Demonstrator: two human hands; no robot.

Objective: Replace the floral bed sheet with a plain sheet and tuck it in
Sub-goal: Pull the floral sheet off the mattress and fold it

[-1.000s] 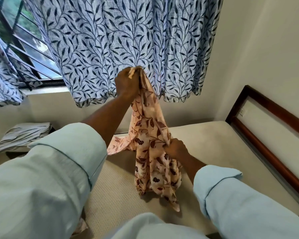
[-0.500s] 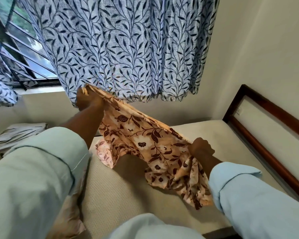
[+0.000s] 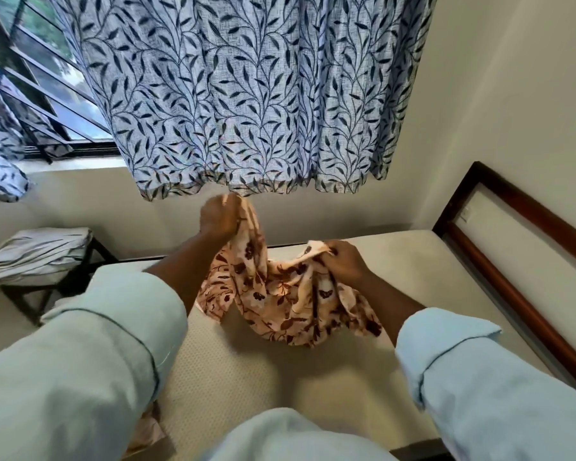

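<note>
A peach floral cloth [image 3: 280, 294] with dark brown flowers hangs bunched between my two hands above the bare cream mattress [image 3: 413, 277]. My left hand [image 3: 218, 216] grips one end of the cloth, raised just below the curtain hem. My right hand [image 3: 343, 261] grips another edge, lower and to the right. The cloth's bottom sags onto the mattress. More floral fabric [image 3: 147, 434] shows at the bed's near left edge, beneath my left sleeve. A folded pale sheet [image 3: 37, 257] lies on a dark stool at the left.
A blue leaf-print curtain [image 3: 246, 94] hangs over the window [image 3: 47, 94] behind the bed. A dark wooden headboard [image 3: 519, 261] runs along the right wall. The dark stool [image 3: 87, 261] stands beside the bed's left side. My pale blue sleeves fill the foreground.
My left hand swung from far left back to the centre, and my right hand came in toward it. The floral cloth went from stretched out to gathered and sagging.
</note>
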